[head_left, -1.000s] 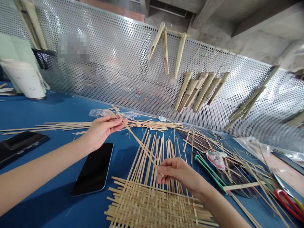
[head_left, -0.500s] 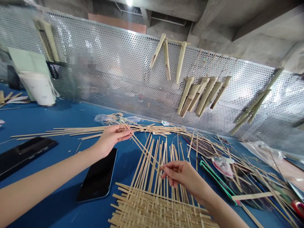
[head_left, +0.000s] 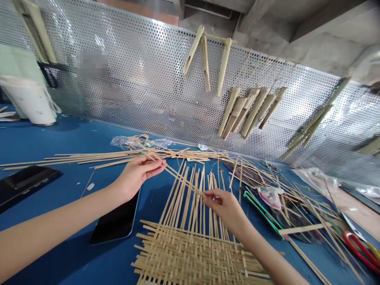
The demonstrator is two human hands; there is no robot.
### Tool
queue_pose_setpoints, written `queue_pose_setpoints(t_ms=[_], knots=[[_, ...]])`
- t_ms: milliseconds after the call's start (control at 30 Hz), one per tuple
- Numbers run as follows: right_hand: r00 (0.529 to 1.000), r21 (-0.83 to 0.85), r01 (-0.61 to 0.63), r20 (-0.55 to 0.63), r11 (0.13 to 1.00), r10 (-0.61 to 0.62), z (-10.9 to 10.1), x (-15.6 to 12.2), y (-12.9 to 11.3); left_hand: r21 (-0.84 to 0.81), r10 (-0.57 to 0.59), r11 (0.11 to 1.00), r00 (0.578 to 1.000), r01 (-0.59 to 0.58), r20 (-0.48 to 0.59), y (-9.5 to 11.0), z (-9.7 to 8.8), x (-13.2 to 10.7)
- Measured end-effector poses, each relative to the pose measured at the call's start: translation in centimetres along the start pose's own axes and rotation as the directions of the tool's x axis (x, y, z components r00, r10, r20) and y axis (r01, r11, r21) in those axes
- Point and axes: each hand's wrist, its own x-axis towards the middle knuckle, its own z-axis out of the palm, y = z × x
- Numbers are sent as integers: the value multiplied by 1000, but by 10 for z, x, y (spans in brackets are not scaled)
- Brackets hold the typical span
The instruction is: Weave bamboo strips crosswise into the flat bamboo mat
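Between my two hands runs a pair of thin bamboo strips [head_left: 181, 178], slanting down to the right. My left hand [head_left: 138, 174] pinches their upper left part between thumb and fingers. With thumb and forefinger, my right hand [head_left: 221, 206] grips the lower right end. Below them lies a woven bamboo mat [head_left: 190, 255], its long unwoven strips [head_left: 185, 198] fanning away from me on the blue table. The strips in my hands are held above this fan. My right forearm covers part of the mat's right side.
A phone [head_left: 117, 217] lies under my left forearm, a black device [head_left: 26, 186] farther left. Loose bamboo strips [head_left: 97, 156] stretch across the back. At right are a green-edged cutter [head_left: 263, 215], red-handled scissors [head_left: 360, 251] and plastic scraps. A white cup [head_left: 31, 101] stands by the perforated metal panel [head_left: 133, 87].
The view has shifted slightly right and down. My right hand's fingers have drawn closer together around the end of the strips, while my left hand keeps its pinch.
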Motion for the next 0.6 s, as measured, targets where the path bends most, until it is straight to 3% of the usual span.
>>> queue_pose_setpoints(t_ms=[200, 333, 400, 500, 600], knots=[[987, -106, -63, 138, 992, 78, -29, -4, 2, 94, -166, 982, 985, 161, 48, -19, -2, -7], [948, -181, -142, 257, 973, 186, -62, -17, 19, 333, -364, 891, 924, 309, 116, -28, -7, -16], [925, -200, -179, 299, 963, 234, -76, -23, 29, 465, -428, 825, 893, 321, 143, -29, -9, -20], [902, -201, -219, 332, 955, 276, -87, -28, 41, 699, -424, 694, 882, 171, 206, -30, -8, -25], [888, -182, -248, 350, 952, 298, -89, -29, 49, 875, -410, 481, 871, -46, 271, -30, -5, -29]])
